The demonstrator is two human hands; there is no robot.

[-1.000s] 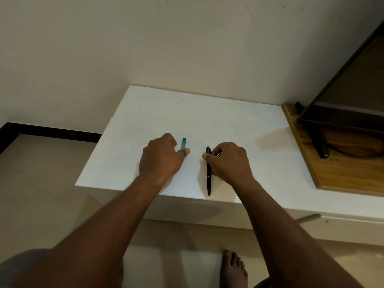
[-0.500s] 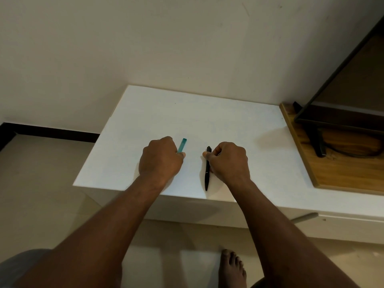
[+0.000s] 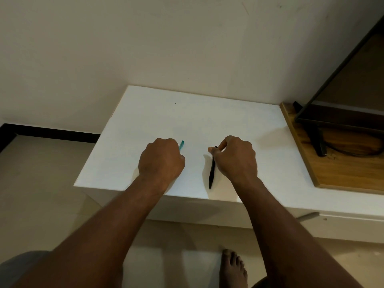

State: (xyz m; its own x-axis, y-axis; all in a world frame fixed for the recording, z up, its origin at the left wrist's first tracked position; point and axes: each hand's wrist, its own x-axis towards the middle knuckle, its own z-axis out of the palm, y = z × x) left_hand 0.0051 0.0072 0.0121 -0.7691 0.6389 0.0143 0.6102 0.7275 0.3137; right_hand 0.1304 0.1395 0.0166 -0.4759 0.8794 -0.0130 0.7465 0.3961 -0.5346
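A white table top stands against the wall. My left hand is curled in a fist around a teal pen; only the pen's far end sticks out past the knuckles. My right hand pinches the upper end of a black pen between thumb and fingers. The black pen slants down towards the table's near edge, its lower tip just above or on the surface; I cannot tell which.
A wooden board lies on the right of the table, with a dark screen on a black stand on it. The wall rises right behind the table. A bare foot stands on the tiled floor below.
My left hand has closed round the teal pen and drawn it in, so less of it shows. My right hand has lifted the black pen's top end slightly and tilted it.
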